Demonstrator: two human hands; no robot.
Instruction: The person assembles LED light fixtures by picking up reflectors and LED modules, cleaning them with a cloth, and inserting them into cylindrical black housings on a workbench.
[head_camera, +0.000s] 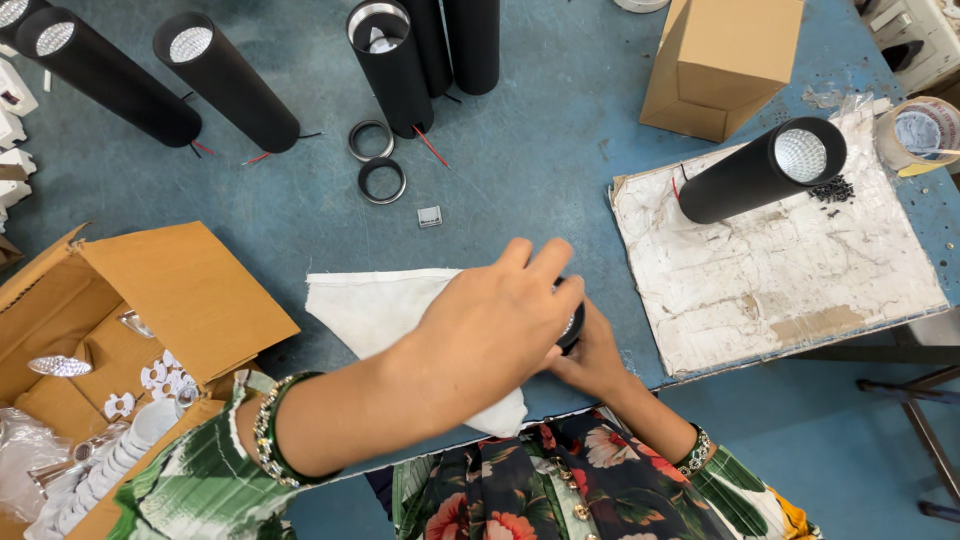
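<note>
Both hands, left hand (495, 325) above right hand (590, 360), grip fingers around a black tube (571, 328), seemingly upright, mostly hidden

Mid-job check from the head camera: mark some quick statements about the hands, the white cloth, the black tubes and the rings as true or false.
1. Both hands meet on a small round black part. True: left hand above, right hand below.
2. The white cloth lies inside the open cardboard box. False: it lies on the blue table.
3. A black cylindrical lamp tube lies on the worn white board. True.
4. The two loose metal rings sit on that board. False: they lie on the table near the upright tubes.
</note>
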